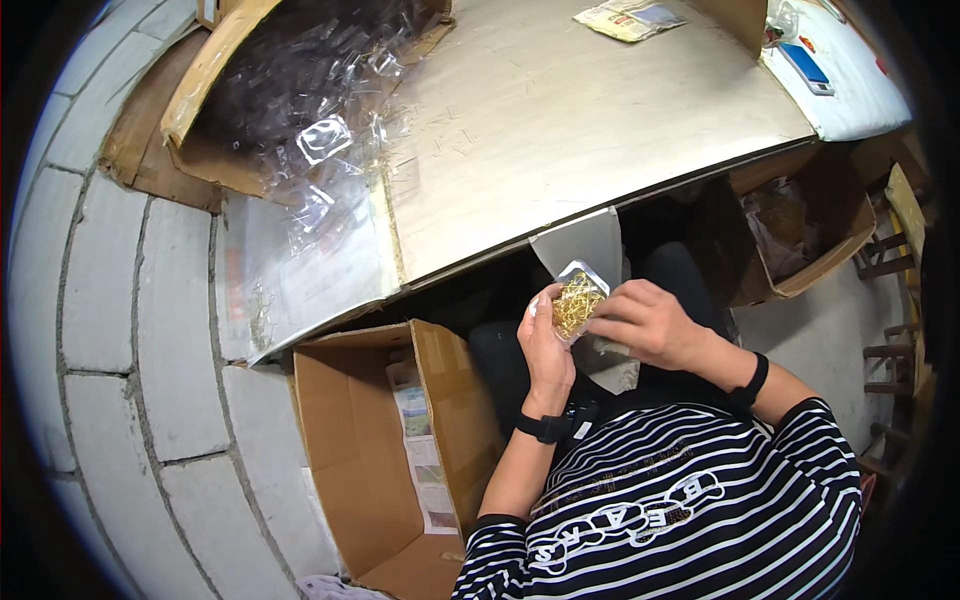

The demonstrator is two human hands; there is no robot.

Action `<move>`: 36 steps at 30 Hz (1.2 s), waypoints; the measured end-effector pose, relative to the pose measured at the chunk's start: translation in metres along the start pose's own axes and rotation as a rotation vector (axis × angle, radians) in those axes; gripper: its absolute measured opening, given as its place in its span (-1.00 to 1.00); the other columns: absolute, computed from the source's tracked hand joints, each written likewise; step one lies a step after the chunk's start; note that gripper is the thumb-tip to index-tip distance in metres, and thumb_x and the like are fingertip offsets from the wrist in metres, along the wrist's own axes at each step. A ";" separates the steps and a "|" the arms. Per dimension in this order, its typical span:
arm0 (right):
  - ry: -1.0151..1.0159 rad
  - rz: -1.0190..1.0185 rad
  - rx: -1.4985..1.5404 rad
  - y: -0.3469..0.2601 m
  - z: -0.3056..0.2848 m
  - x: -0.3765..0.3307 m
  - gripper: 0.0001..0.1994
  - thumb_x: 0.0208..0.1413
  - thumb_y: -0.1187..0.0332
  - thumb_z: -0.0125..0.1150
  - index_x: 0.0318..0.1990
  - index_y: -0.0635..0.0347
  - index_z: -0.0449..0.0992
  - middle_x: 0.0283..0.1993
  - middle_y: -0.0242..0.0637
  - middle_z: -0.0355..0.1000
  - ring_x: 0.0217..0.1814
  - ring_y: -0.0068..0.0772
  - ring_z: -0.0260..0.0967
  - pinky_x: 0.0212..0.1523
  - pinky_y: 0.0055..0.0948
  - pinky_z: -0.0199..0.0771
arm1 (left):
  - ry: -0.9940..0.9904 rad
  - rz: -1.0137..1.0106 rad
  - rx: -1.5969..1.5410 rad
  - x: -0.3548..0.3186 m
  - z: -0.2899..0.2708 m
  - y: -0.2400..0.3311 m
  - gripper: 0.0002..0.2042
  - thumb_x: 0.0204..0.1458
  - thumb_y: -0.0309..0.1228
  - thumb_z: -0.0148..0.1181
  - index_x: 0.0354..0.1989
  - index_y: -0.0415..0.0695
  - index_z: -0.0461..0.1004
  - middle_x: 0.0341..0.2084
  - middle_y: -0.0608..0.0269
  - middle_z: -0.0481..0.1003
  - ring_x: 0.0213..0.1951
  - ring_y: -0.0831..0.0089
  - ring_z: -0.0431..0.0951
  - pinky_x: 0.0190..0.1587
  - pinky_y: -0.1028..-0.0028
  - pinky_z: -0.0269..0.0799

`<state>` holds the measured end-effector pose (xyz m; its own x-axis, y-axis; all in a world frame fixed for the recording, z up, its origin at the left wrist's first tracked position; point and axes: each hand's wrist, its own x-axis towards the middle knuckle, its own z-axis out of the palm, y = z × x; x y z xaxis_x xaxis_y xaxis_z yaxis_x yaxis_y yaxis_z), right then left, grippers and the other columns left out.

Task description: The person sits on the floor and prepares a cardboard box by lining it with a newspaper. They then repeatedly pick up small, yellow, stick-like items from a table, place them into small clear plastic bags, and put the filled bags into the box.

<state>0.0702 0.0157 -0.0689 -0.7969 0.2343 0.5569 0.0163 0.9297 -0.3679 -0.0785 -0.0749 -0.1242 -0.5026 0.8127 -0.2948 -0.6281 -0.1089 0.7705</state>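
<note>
My left hand [546,346] holds a small clear plastic box [586,275] upright in front of my body. Thin gold-coloured wire pieces [576,304], tangled together, fill it; they are too small to tell their exact kind. My right hand [650,322] is at the box's right side, its fingers bent and drawn together, slightly blurred. The fingertips overlap the box's edge, and whatever they pinch is hidden.
A table [560,130] spans the front, with many clear plastic cases [325,140] spilling from a tipped cardboard box [195,100]. Open cartons stand at lower left [350,440] and right [820,265]. A blue device [806,68] and printed packet [630,18] lie farther back.
</note>
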 end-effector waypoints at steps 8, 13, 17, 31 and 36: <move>-0.189 -0.088 0.077 0.011 0.011 0.004 -0.74 -0.18 0.41 0.26 -0.23 0.10 0.53 -0.28 -0.35 0.37 -0.18 -0.32 0.37 -0.28 -0.38 0.43 | -0.066 -0.043 0.123 -0.002 0.008 -0.010 -0.73 0.27 -0.35 -0.12 -0.13 -0.32 0.43 -0.31 0.23 0.51 -0.30 0.55 0.51 -0.20 0.57 0.43; -0.169 0.059 0.362 0.015 0.013 0.008 -0.81 -0.17 0.45 0.27 -0.31 0.16 0.54 -0.37 -0.29 0.38 -0.32 -0.22 0.40 -0.34 -0.30 0.46 | -0.087 -0.021 0.201 -0.004 0.003 -0.018 -0.73 0.27 -0.35 -0.10 -0.12 -0.32 0.43 -0.30 0.26 0.49 -0.28 0.58 0.48 -0.18 0.58 0.41; -0.185 0.369 0.255 0.005 0.014 0.019 -0.81 -0.16 0.45 0.27 -0.31 0.22 0.53 -0.35 -0.24 0.41 -0.32 -0.13 0.42 -0.30 -0.29 0.48 | -0.111 -0.065 0.150 -0.008 0.006 -0.016 -0.69 0.28 -0.31 -0.13 -0.12 -0.33 0.43 -0.28 0.27 0.48 -0.25 0.58 0.47 -0.14 0.55 0.39; -0.060 0.277 0.291 -0.003 0.010 0.024 -0.75 -0.13 0.52 0.29 -0.22 0.24 0.53 -0.32 -0.23 0.43 -0.27 -0.21 0.45 -0.29 -0.36 0.48 | -0.119 -0.131 -0.009 -0.011 0.004 0.003 -0.62 0.29 -0.20 -0.23 -0.08 -0.27 0.39 -0.32 0.20 0.50 -0.39 0.52 0.56 -0.50 0.51 0.59; -0.053 0.213 0.216 -0.003 0.010 0.021 -0.74 -0.21 0.57 0.27 -0.25 0.25 0.53 -0.27 -0.22 0.45 -0.20 -0.18 0.45 -0.26 -0.33 0.50 | -0.130 -0.131 0.013 -0.011 0.000 -0.002 -0.68 0.28 -0.24 -0.15 -0.06 -0.26 0.38 -0.29 0.21 0.50 -0.38 0.55 0.56 -0.46 0.52 0.59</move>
<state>0.0476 0.0152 -0.0641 -0.8198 0.3970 0.4126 0.0620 0.7779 -0.6254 -0.0720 -0.0841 -0.1224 -0.3358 0.8865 -0.3184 -0.6752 0.0091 0.7376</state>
